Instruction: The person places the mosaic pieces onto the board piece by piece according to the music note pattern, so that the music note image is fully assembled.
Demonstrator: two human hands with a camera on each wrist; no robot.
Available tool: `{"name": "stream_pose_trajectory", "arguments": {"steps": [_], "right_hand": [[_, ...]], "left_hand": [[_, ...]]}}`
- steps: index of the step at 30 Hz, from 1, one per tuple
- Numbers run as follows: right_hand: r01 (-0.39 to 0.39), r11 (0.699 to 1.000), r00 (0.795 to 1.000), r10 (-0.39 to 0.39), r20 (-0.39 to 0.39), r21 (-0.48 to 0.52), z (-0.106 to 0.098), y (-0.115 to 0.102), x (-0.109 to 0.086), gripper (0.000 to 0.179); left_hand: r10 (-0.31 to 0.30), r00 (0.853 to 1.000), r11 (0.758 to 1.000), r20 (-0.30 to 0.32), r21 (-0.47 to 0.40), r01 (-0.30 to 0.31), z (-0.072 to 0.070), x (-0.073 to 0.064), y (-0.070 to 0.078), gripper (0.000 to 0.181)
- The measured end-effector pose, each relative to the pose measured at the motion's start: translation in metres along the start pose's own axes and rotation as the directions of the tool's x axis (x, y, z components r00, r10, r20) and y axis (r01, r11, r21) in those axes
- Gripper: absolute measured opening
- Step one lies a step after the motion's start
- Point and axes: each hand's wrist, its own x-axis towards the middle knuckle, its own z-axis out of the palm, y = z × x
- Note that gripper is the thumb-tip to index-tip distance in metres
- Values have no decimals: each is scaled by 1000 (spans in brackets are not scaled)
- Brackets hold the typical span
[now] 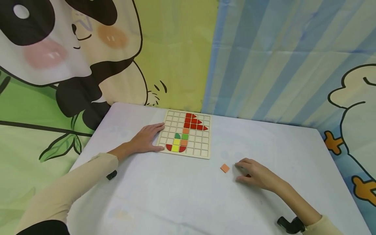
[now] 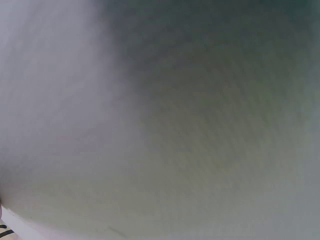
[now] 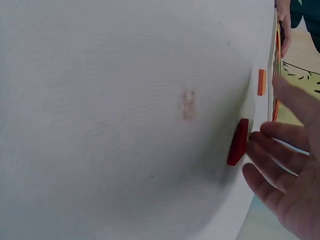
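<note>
A pale square grid board (image 1: 199, 145) lies on the table with red, orange, green and yellow pieces set in its cells, several red triangles among them. Against its left edge rests my left hand (image 1: 145, 138), thumb and fingers spread. My right hand (image 1: 259, 174) is over a small red piece (image 3: 238, 142), which lies on the cloth mostly covered by the hand in the head view. In the right wrist view, loosely bent fingertips come close to that piece, holding nothing. An orange square tile (image 1: 225, 168) lies between the board and the right hand.
White cloth covers the table (image 1: 176, 189). A curtain (image 1: 249, 58) with a printed panda, stripes and a bird hangs behind and around it. Dark wrist devices (image 1: 290, 225) sit on both arms. Blurred cloth fills the left wrist view.
</note>
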Motion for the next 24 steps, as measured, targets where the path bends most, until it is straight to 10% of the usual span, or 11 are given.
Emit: {"name": "stream_pose_trajectory", "arguments": {"steps": [7,24], "right_hand": [[-48,999,999,48,15,-16,8,-5,8,63],[-72,979,997,63,-53,-190,19,-32,49,30]], "left_hand": [[-6,1000,1000,7,3,6,-2,0,2,102],[-33,999,999,33,17,33,2,0,-2,102]]}}
